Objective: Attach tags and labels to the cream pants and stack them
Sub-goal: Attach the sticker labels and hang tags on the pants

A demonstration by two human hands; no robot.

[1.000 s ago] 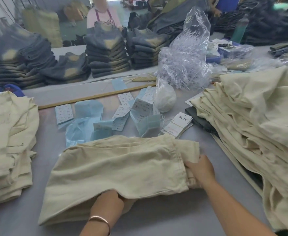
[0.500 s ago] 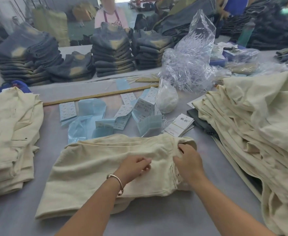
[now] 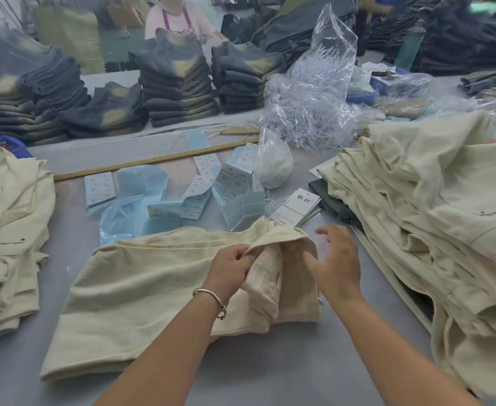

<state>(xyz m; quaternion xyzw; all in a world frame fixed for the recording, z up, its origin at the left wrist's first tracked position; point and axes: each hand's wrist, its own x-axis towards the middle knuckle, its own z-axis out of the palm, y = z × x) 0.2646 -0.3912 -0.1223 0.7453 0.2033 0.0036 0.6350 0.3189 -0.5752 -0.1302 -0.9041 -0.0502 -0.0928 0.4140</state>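
While left hand (image 3: pixel 232 266) pinches cream pants (image 3: pixel 153 288) waistband, right hand (image 3: pixel 336 259) spread empty, clear bag (image 3: pixel 314 92) holding plastic fasteners.

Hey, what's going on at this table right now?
A person is tagging cream pants. One folded pair lies in front of them; the left hand pinches its waistband up, while the right hand hovers open beside it, holding nothing. Hang tags and blue label sheets lie just beyond the pants. A big pile of cream pants sits on the right, a neater stack on the left.
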